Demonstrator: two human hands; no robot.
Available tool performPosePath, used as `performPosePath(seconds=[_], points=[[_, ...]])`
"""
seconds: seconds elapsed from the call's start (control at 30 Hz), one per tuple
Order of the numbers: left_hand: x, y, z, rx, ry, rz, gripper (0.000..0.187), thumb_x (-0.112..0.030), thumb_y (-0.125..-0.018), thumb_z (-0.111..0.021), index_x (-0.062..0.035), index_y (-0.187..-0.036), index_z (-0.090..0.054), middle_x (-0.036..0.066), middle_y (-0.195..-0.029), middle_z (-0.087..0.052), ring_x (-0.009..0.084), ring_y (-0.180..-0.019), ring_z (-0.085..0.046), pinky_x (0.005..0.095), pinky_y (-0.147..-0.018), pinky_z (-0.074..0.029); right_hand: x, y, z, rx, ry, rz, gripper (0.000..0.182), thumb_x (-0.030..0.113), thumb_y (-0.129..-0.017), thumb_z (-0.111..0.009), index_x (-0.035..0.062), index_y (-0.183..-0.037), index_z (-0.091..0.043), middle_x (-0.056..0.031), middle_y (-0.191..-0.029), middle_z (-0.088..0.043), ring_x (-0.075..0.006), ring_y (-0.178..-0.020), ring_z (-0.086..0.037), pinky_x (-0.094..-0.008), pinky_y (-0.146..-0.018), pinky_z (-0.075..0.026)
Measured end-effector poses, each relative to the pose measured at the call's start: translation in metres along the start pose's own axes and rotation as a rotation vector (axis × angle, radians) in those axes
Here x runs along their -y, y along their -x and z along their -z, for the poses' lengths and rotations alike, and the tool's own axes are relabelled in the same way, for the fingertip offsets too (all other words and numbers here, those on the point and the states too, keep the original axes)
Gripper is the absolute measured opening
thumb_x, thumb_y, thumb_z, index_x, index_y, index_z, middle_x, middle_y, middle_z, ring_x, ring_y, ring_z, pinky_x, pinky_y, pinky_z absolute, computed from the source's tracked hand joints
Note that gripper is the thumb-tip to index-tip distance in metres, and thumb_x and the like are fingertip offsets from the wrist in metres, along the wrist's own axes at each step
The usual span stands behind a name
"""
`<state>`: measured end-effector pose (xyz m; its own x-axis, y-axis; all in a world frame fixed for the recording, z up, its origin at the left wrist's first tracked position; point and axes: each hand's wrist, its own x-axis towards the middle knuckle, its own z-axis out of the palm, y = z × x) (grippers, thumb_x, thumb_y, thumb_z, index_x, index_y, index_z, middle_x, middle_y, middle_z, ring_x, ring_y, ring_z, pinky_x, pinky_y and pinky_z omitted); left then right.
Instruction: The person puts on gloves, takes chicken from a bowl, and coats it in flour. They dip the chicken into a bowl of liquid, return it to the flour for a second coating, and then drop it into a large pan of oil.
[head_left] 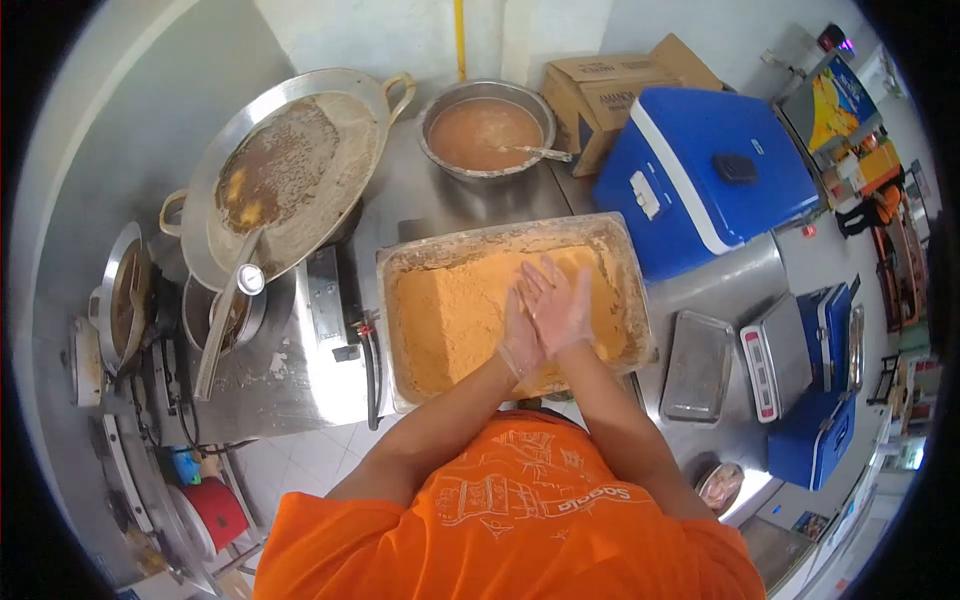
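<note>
Both my hands wear clear gloves and meet over a metal tray (388, 300) of orange breading powder (455, 310). My right hand (560, 305) is open, its palm showing and its fingers stretched out. Against its side lies my left hand (520, 338), edge-on, with straight fingers partly overlapped by the right hand. Nothing shows between the palms. The powder is heaped in the middle of the tray and dusted over its rim.
Behind the tray stands a metal bowl (485, 130) of pinkish-brown liquid with a spoon. At left is a wide pan (350, 125) of bubbling oil, a strainer-handled tool and thermometer (250, 279) across it. A blue cooler (720, 170), cardboard box (605, 95), empty-looking tray (697, 365) and scale (772, 360) are rightward.
</note>
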<state>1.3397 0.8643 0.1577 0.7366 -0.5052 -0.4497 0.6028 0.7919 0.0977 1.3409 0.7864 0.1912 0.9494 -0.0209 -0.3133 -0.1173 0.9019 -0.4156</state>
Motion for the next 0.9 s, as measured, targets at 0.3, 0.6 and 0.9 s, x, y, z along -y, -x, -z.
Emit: performPosePath(seconds=[0.3,0.6,0.9], points=[[-0.060,-0.043,0.048,-0.177,-0.193,-0.189,0.058,-0.066,-0.102,-0.038,-0.0153,-0.124,-0.056,0.003,-0.109,-0.058,0.0195,-0.096,-0.059,0.0419,-0.080,-0.054,-0.051,0.005,0.055,0.368,1.854,0.333,0.084,0.068,-0.102,-0.030,0.0090,-0.161,-0.026,-0.0188,-0.167,-0.022,-0.0322,-0.152,-0.025,-0.0410,-0.126,-0.015],[-0.035,-0.006,0.013,-0.065,-0.394,0.092,0.069,-0.065,-0.104,-0.037,-0.0131,-0.148,-0.046,0.008,-0.137,-0.056,0.0275,-0.122,-0.055,0.0460,-0.105,-0.045,-0.061,-0.011,0.069,0.119,1.536,0.289,0.080,0.067,-0.103,-0.029,0.0115,-0.160,-0.031,-0.0161,-0.167,-0.025,-0.0299,-0.153,-0.024,-0.0418,-0.126,-0.016],[-0.069,-0.010,0.030,0.522,-2.148,0.201,0.074,-0.057,-0.097,-0.055,-0.0127,-0.154,-0.040,0.014,-0.155,-0.046,0.0290,-0.145,-0.040,0.0399,-0.119,-0.032,0.035,-0.008,0.005,0.139,1.474,-0.565,0.079,0.073,-0.101,-0.025,0.0150,-0.148,-0.053,-0.0153,-0.161,-0.037,-0.0311,-0.139,-0.049,-0.0439,-0.122,-0.024]])
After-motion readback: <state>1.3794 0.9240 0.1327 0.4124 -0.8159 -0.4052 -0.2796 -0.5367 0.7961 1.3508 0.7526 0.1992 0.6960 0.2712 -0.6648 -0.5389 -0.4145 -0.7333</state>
